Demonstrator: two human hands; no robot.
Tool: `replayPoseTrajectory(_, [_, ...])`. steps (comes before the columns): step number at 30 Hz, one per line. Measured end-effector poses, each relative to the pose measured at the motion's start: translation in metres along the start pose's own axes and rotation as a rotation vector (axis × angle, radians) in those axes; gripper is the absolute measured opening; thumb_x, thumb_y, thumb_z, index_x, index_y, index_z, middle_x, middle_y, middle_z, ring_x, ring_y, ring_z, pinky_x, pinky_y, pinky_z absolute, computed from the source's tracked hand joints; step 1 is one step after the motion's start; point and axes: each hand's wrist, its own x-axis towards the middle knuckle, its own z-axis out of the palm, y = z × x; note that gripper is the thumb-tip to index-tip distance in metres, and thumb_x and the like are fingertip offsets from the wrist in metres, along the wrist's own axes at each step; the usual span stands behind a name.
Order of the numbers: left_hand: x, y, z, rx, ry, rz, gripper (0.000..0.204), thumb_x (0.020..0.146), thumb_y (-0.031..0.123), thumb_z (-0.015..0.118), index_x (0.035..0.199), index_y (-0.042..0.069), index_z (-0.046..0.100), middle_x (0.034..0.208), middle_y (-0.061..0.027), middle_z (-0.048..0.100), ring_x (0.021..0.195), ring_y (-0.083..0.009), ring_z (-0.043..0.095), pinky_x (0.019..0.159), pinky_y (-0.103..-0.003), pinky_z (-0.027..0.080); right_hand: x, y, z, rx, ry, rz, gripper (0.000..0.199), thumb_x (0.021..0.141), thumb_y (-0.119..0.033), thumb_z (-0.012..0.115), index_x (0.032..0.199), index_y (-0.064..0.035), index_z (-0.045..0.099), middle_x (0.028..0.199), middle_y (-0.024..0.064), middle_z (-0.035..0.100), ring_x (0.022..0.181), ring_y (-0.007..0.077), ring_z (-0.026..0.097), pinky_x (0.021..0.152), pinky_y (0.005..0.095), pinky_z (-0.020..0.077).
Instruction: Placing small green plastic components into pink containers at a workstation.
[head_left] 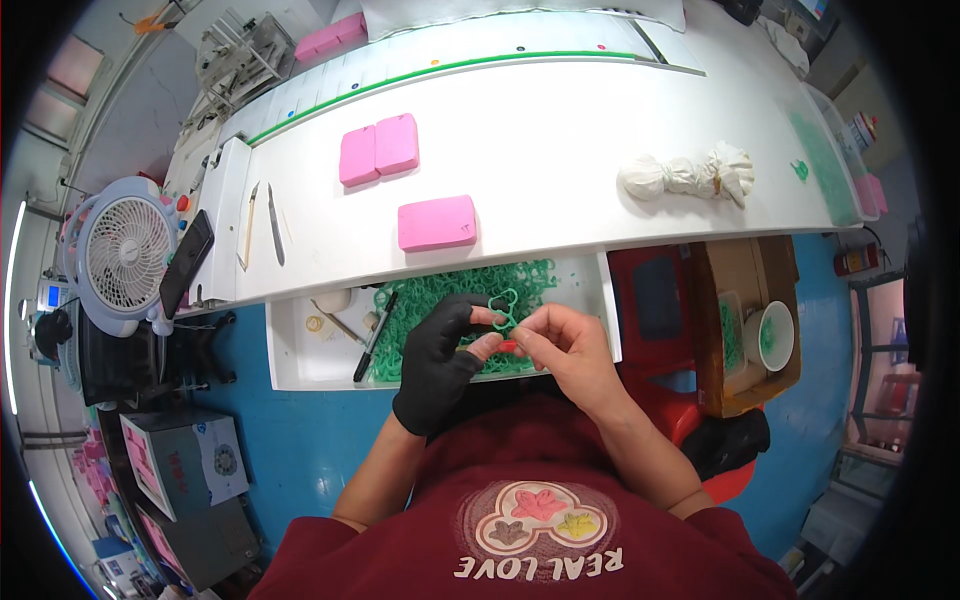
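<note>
Above an open drawer, my left hand (438,362), in a black glove with bare thumb and index tips, grips a thin green wavy-outlined loop (514,297). My right hand (572,348), bare, pinches the same loop at its lower end between thumb and forefinger. A small red piece (507,346) shows between the two thumbs; its kind is hidden by the fingers. Beneath both hands, a heap of similar green loops (530,278) fills much of the white drawer (290,350). A black marker pen (375,337) lies on the heap's left edge.
Three pink blocks (437,223) sit on the white table (560,150), with a tweezer-like tool (275,225) to the left. A tied white cloth bundle (690,178) lies right. A fan (125,250) and phone (188,262) stand left; a cardboard box (745,390) holds a white bowl (775,337).
</note>
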Motion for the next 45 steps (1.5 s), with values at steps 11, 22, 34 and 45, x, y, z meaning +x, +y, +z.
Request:
replayPoseTrajectory(11, [0.0,0.005,0.005,-0.126,0.049,-0.054,0.034,0.082,0.002,0.067,0.115,0.003,0.059,0.109,-0.0053,0.058,0.097,-0.0136,0.056,0.087,-0.028,0.046,0.0,0.002,0.002,-0.039,-0.01,-0.026,0.01,0.09,-0.01,0.064,0.088,0.0001,0.065,0.075,-0.0005,0.064,0.061,0.0009,0.049,0.054,0.018,0.0389])
replayPoseTrajectory(22, [0.0,0.006,0.003,-0.137,0.017,-0.016,0.036,0.081,0.003,0.067,0.117,0.003,0.059,0.11,-0.0065,0.057,0.102,-0.0146,0.055,0.09,-0.028,0.044,0.0,0.0,0.002,-0.022,-0.031,-0.013,0.011,0.091,-0.01,0.064,0.089,0.0002,0.065,0.077,0.0001,0.066,0.061,0.0003,0.05,0.054,0.0175,0.0394])
replayPoseTrajectory(34, [0.0,0.005,0.003,-0.131,0.014,-0.034,0.039,0.082,0.004,0.067,0.12,0.003,0.059,0.114,-0.0071,0.056,0.106,-0.0154,0.055,0.092,-0.029,0.044,0.0,0.0,0.003,-0.041,-0.022,-0.006,0.011,0.09,-0.011,0.064,0.088,-0.0007,0.066,0.074,-0.002,0.064,0.062,-0.0001,0.049,0.055,0.0175,0.0385])
replayPoseTrajectory(45, [-0.002,0.008,0.003,-0.133,0.024,-0.059,0.042,0.082,0.004,0.068,0.122,0.003,0.057,0.115,-0.0058,0.056,0.103,-0.014,0.055,0.092,-0.028,0.045,0.0,0.0,0.002,-0.056,-0.048,-0.008,0.011,0.091,-0.012,0.063,0.089,-0.0006,0.065,0.075,-0.0012,0.064,0.062,0.0005,0.05,0.054,0.0179,0.0393])
